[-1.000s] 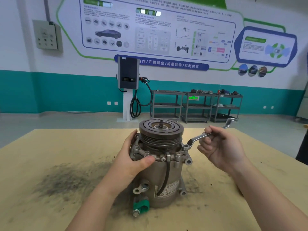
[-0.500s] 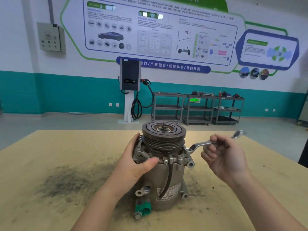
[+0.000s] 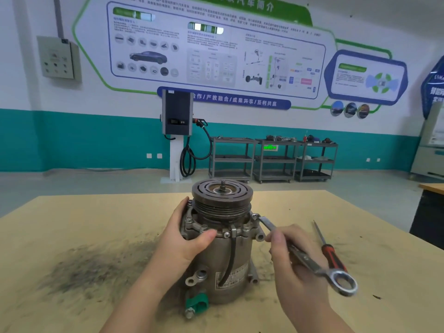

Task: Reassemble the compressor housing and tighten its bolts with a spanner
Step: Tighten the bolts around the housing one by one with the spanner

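Note:
The grey metal compressor (image 3: 223, 263) stands upright in the middle of the wooden table (image 3: 96, 224), its dark pulley (image 3: 222, 195) on top. My left hand (image 3: 185, 239) grips the housing's upper left flange, thumb across the front. My right hand (image 3: 295, 260) holds a silver ring spanner (image 3: 305, 258) by its shaft. One spanner end sits on a bolt (image 3: 255, 216) at the housing's upper right rim; the free ring end points toward me at lower right.
A red-handled screwdriver (image 3: 330, 251) lies on the table right of my right hand. Dark grime (image 3: 91, 267) covers the table left of the compressor. A green clamp (image 3: 197, 302) sits at the compressor's base. Shelving carts (image 3: 274, 159) and a charging post (image 3: 177, 131) stand far behind.
My right hand has swung the spanner handle clockwise around the bolt, from pointing away at the far right to pointing toward me. My left hand keeps its hold on the housing.

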